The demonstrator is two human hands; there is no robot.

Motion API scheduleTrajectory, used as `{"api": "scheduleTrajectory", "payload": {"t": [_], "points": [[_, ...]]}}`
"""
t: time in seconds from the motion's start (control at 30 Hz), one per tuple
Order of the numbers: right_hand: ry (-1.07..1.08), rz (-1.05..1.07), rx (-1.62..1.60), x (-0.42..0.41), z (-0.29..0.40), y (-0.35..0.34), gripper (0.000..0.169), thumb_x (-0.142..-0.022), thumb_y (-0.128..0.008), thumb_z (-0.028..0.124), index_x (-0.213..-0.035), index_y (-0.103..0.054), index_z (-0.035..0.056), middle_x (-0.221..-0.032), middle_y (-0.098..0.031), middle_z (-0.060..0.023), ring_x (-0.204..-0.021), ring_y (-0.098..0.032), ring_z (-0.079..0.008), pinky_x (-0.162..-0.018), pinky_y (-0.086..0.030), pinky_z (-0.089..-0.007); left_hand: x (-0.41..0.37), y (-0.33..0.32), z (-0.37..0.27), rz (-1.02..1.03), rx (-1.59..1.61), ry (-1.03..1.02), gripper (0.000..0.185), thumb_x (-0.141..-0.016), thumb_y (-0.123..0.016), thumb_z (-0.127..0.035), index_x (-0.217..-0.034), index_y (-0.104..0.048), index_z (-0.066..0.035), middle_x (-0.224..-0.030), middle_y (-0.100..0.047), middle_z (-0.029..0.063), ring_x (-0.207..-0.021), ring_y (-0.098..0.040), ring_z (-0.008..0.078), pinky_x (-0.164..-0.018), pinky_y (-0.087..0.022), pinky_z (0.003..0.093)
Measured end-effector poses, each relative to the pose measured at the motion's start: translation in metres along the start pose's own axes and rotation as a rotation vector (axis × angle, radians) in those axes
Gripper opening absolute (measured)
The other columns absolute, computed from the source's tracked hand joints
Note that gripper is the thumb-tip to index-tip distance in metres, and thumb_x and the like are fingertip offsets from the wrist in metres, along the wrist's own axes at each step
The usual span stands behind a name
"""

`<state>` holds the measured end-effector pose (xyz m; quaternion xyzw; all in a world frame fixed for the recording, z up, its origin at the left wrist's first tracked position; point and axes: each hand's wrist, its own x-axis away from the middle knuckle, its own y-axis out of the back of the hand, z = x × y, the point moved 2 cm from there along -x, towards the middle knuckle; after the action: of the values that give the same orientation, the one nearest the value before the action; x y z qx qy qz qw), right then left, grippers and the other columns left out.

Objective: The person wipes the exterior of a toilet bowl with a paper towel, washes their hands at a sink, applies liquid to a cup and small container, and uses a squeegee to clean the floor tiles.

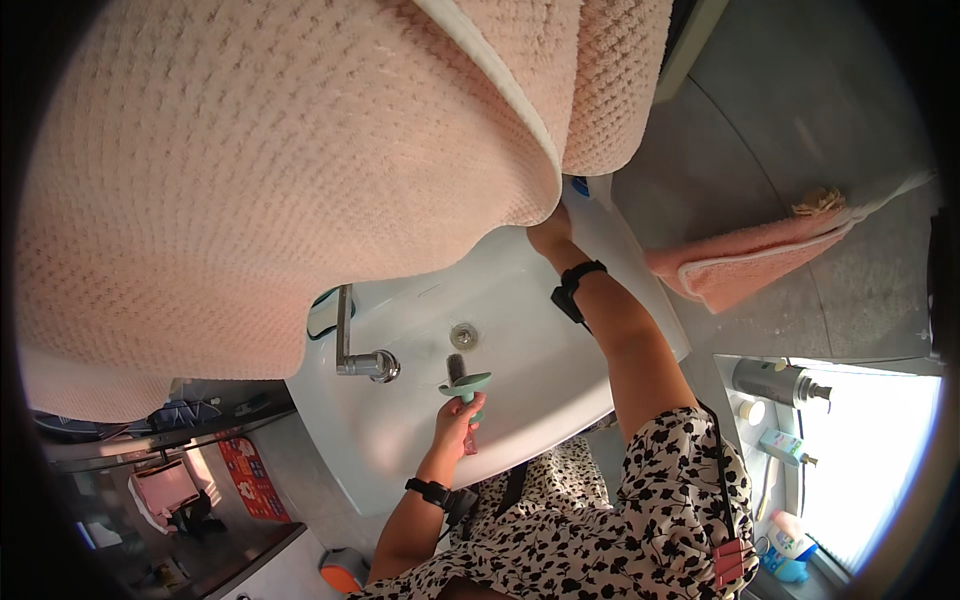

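Observation:
A white washbasin (525, 315) lies before me, with a metal drain (463, 336) and a chrome tap (367, 365) on its left side. My left hand (459, 421) grips the green handle of a brush (466, 384), whose grey bristles point towards the drain. A pinkish part shows below that hand. My right arm reaches across the basin to its far right side, where my right hand (550, 229) is partly covered by a hanging pale pink towel (300, 165). The fingers are hidden, so what they hold or touch does not show.
The big towel hangs over the far left of the basin. A coral towel (757, 259) hangs on the grey wall at right. Pump bottles (780, 382) stand by a bright window. A blue item (580, 186) sits at the basin's far corner. Left of the tap is a green-rimmed dish (324, 315).

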<state>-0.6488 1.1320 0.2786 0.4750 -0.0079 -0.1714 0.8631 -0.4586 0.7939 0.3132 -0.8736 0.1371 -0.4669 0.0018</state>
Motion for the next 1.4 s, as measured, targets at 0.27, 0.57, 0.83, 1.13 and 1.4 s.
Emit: {"api": "scheduleTrajectory", "payload": {"t": [0.27,0.57,0.83,1.13,1.4], "points": [[0.358,0.049,0.120,0.036,0.090,-0.022,0.042,-0.082,-0.047,0.013,-0.121,-0.050,-0.0019,-0.121,-0.053,-0.0169,-0.116,-0.047,-0.0315,-0.106,-0.029,-0.0377,0.002,-0.008,0.007,-0.010,0.041,0.007,0.017,-0.080,-0.071,-0.023,-0.086,-0.062,-0.011,-0.076,-0.051,-0.0072,-0.064,-0.042,0.0040,-0.053,-0.033,0.0215],[-0.167,-0.109,0.560,-0.012,-0.006,-0.008,0.048,-0.083,-0.048,0.028,-0.119,-0.051,-0.0042,-0.129,-0.047,-0.0200,-0.125,-0.037,-0.0356,-0.103,-0.026,-0.0433,0.004,-0.017,0.000,0.009,-0.068,0.003,0.018,-0.080,-0.071,-0.023,-0.089,-0.063,-0.009,-0.075,-0.051,-0.0070,-0.063,-0.042,0.0035,-0.053,-0.032,0.0216],[-0.282,-0.195,0.397,-0.012,-0.004,0.017,0.050,-0.077,-0.054,0.028,-0.116,-0.053,-0.0024,-0.122,-0.049,-0.0134,-0.118,-0.038,-0.0299,-0.094,-0.032,-0.0435,-0.001,-0.016,0.008,0.097,-0.033,-0.004,0.016,-0.081,-0.070,-0.020,-0.091,-0.062,-0.010,-0.079,-0.054,-0.0069,-0.065,-0.045,0.0043,-0.054,-0.034,0.0220],[-0.199,-0.136,0.373,0.029,-0.012,0.037,0.059,-0.077,-0.056,0.023,-0.129,-0.040,0.0014,-0.131,-0.042,-0.0145,-0.124,-0.036,-0.0273,-0.098,-0.030,-0.0448,0.001,-0.016,0.014,0.084,-0.062,-0.014,0.018,-0.080,-0.071,-0.024,-0.090,-0.062,-0.011,-0.079,-0.054,-0.0072,-0.069,-0.045,0.0042,-0.056,-0.034,0.0223],[-0.251,-0.091,0.461,0.122,-0.059,0.072,0.059,-0.084,-0.050,0.026,-0.134,-0.032,-0.0003,-0.139,-0.034,-0.0145,-0.130,-0.029,-0.0290,-0.106,-0.023,-0.0431,-0.002,-0.018,0.008,0.071,-0.095,-0.004,0.020,-0.078,-0.071,-0.027,-0.091,-0.063,-0.013,-0.080,-0.054,-0.0075,-0.072,-0.046,0.0042,-0.060,-0.036,0.0241]]}}
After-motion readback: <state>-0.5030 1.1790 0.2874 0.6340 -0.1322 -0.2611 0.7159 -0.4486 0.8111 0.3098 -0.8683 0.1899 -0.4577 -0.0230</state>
